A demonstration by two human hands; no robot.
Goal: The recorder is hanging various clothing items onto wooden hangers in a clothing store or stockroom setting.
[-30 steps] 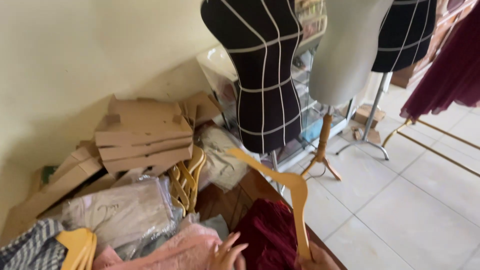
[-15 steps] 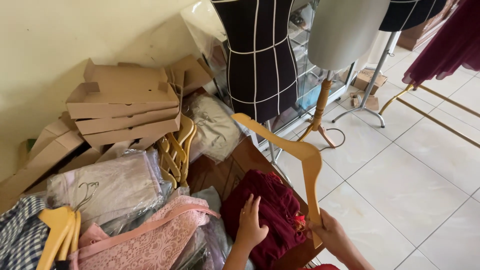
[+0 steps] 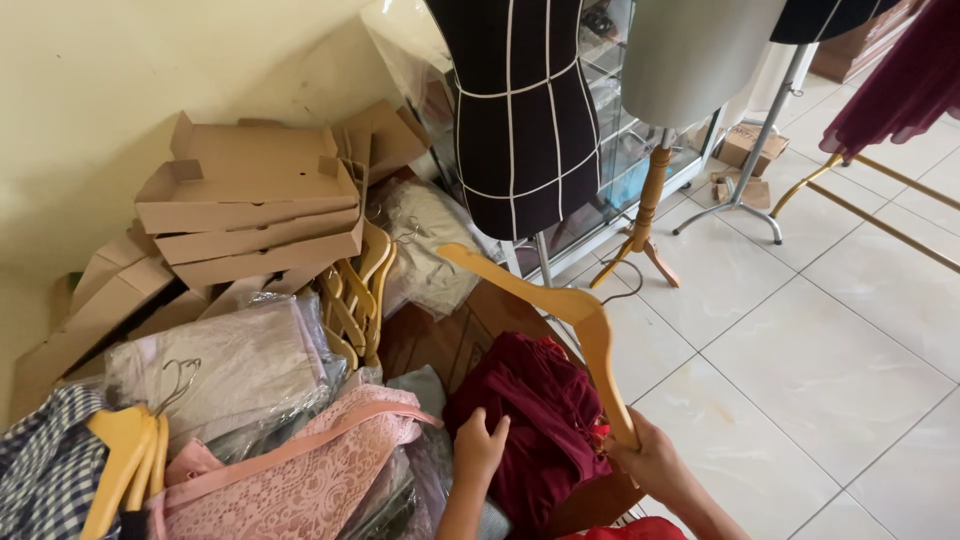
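1. Right hand (image 3: 655, 462) is clamped on the lower end of a wooden hanger (image 3: 570, 315), which rises toward 11 o'clock above the pile.
2. Left hand (image 3: 478, 447) is closed, fingers gripping the left edge of a dark red garment (image 3: 540, 410) lying on the wooden tabletop (image 3: 440, 345).
3. Judging from this, it would help to find the neckline first, then bring the hanger's free arm down into it.
4. Keep the pink lace garment (image 3: 320, 470) at 9 o'clock and the bagged clothes (image 3: 230, 375) at 10 o'clock out of the lift.
5. Mind the black dress form (image 3: 520, 110) at 12 o'clock.
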